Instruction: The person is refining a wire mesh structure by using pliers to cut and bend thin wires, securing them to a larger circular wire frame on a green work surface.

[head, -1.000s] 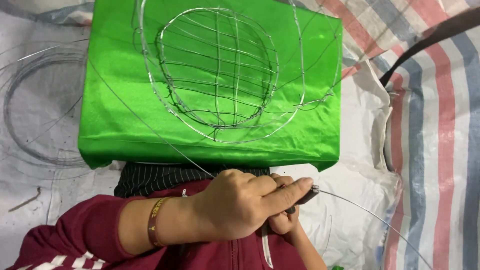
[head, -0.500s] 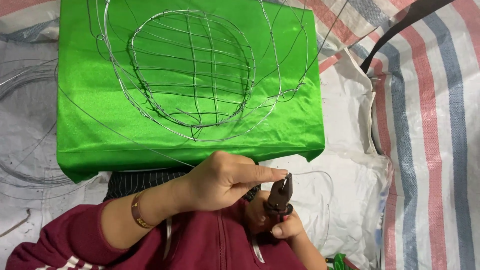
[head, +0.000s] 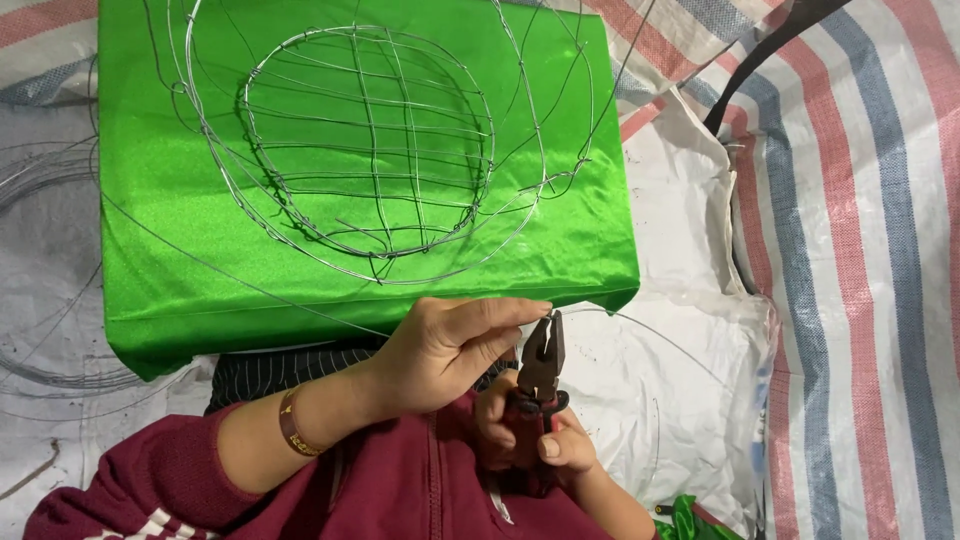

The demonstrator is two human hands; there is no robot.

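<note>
Low centre of frame: left hand (head: 445, 350) arched, fingertips pinched on thin wire (head: 640, 325); right hand (head: 540, 440) (below) clenched round upright red-handled pliers (head: 541, 375).

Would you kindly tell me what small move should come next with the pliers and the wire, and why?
Probably squeeze the red-handled pliers shut on the thin silver wire. The left hand pinches the wire right at the open jaws, and the right hand already grips the handles.

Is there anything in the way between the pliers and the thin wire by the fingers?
Nothing visible. The pliers in the right hand point up at the wire, pinched by the left hand.
</note>
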